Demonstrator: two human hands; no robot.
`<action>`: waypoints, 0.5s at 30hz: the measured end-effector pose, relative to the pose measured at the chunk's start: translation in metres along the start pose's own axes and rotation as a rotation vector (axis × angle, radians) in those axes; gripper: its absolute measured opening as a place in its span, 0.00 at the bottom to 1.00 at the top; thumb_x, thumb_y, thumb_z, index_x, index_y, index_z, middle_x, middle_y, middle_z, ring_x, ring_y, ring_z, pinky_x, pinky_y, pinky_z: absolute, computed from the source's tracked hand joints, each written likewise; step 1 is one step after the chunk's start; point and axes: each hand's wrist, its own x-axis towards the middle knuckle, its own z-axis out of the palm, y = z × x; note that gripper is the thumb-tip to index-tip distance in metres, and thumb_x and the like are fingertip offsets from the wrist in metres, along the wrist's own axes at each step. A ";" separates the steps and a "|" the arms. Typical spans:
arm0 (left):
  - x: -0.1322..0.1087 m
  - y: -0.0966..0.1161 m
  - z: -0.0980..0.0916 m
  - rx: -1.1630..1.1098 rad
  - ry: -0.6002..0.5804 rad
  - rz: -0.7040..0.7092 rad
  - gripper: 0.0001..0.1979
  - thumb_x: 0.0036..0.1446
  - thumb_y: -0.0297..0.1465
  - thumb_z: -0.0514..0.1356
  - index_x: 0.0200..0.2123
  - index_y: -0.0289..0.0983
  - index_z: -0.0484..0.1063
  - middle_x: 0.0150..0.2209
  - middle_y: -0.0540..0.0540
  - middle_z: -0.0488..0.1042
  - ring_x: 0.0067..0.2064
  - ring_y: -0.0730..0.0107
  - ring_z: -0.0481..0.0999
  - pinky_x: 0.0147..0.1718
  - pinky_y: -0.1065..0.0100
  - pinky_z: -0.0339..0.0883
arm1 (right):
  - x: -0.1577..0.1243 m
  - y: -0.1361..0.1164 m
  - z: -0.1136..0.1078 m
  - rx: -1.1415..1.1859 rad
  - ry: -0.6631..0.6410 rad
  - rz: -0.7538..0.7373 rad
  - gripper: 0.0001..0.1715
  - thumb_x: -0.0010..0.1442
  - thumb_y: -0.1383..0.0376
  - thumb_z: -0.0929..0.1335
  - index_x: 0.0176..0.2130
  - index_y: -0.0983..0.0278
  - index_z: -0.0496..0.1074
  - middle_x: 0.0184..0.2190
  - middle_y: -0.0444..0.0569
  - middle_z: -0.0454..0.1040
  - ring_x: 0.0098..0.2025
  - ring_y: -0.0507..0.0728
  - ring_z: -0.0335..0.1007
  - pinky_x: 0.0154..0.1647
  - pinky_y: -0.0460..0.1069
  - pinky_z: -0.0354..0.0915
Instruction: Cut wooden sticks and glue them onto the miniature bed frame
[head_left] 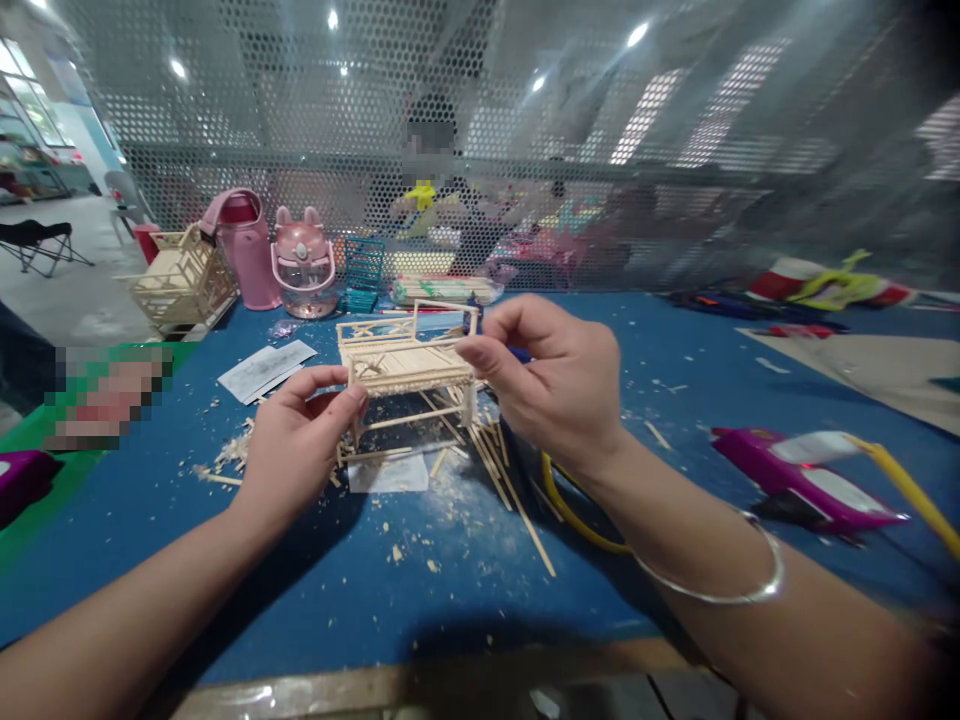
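Observation:
A miniature bench built of thin wooden sticks (409, 365), with a slatted seat and a low railing, is held up over the table. My left hand (300, 430) grips its left front corner between thumb and fingers. At the bench's right end, my right hand (559, 375) is closed in a pinch, thumb tip at the corner post. Whatever sits between those fingertips is hidden. Below the bench lie loose wooden sticks (517, 500), shavings and a white paper slip (388, 474).
A purple glue gun (810, 490) lies on the right of the blue table (300, 600). At the back stand a pink flask (251, 250), a clear bottle (304, 270) and another stick-built model (180, 280). Behind the perforated screen (300, 120) sits a person (442, 215).

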 end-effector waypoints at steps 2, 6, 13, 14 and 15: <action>-0.001 0.000 0.000 0.023 0.006 0.019 0.14 0.45 0.35 0.66 0.34 0.34 0.71 0.26 0.50 0.74 0.27 0.75 0.72 0.28 0.73 0.65 | -0.011 0.007 -0.002 -0.018 0.069 0.069 0.22 0.59 0.53 0.64 0.20 0.61 0.61 0.16 0.40 0.60 0.19 0.49 0.55 0.22 0.47 0.55; -0.004 0.000 0.001 0.086 0.007 0.049 0.12 0.47 0.35 0.64 0.33 0.34 0.70 0.25 0.50 0.73 0.26 0.74 0.71 0.28 0.72 0.65 | -0.031 0.018 0.002 -0.054 0.194 0.110 0.16 0.59 0.59 0.64 0.23 0.62 0.61 0.17 0.38 0.57 0.19 0.48 0.52 0.20 0.46 0.52; -0.006 -0.004 0.001 0.182 0.013 0.143 0.12 0.44 0.36 0.65 0.30 0.34 0.73 0.30 0.48 0.72 0.31 0.72 0.71 0.32 0.70 0.65 | -0.049 -0.001 0.018 0.090 -0.203 -0.160 0.08 0.60 0.64 0.62 0.38 0.64 0.69 0.31 0.46 0.75 0.33 0.50 0.70 0.33 0.46 0.65; -0.006 -0.004 0.001 0.194 0.009 0.147 0.11 0.45 0.36 0.65 0.30 0.34 0.73 0.30 0.48 0.72 0.31 0.72 0.71 0.32 0.70 0.65 | -0.051 -0.003 0.021 0.111 -0.242 -0.183 0.10 0.61 0.65 0.62 0.41 0.65 0.69 0.36 0.48 0.76 0.37 0.51 0.71 0.37 0.47 0.66; -0.006 -0.005 0.001 0.194 0.004 0.147 0.11 0.45 0.36 0.65 0.30 0.35 0.73 0.29 0.48 0.72 0.31 0.72 0.71 0.32 0.70 0.65 | -0.051 -0.004 0.023 0.123 -0.261 -0.186 0.12 0.62 0.65 0.61 0.43 0.65 0.69 0.39 0.49 0.76 0.41 0.51 0.71 0.41 0.48 0.66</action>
